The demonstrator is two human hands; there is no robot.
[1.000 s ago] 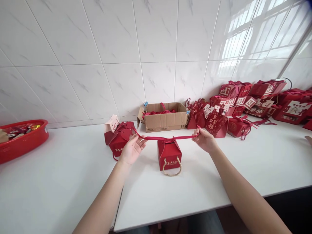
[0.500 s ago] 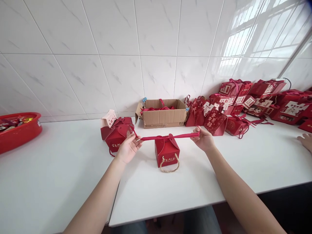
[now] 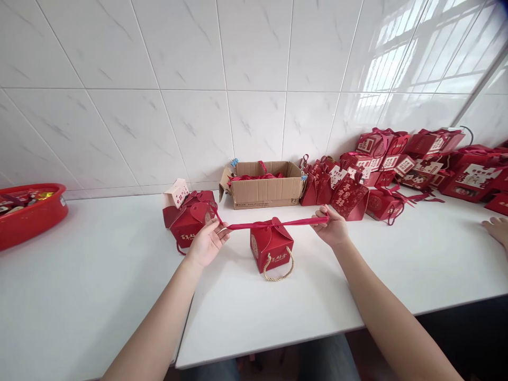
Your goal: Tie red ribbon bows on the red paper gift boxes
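A small red gift box (image 3: 272, 247) with a rope handle stands on the white table (image 3: 99, 296) in front of me. A red ribbon (image 3: 257, 225) is stretched level across its top flaps. My left hand (image 3: 206, 241) pinches the ribbon's left end. My right hand (image 3: 330, 226) pinches its right end. Both hands hover just above the table on either side of the box.
Two red boxes (image 3: 189, 214) lie left of the gift box. An open cardboard box (image 3: 264, 186) of red ribbons stands by the tiled wall. Several finished red boxes (image 3: 400, 169) crowd the back right. A red tray (image 3: 29, 211) is far left. Another person's hand (image 3: 496, 228) rests at the right edge.
The ribbon has dropped from above the box to lie across its top flaps. The box has turned slightly. The view has tilted a little.
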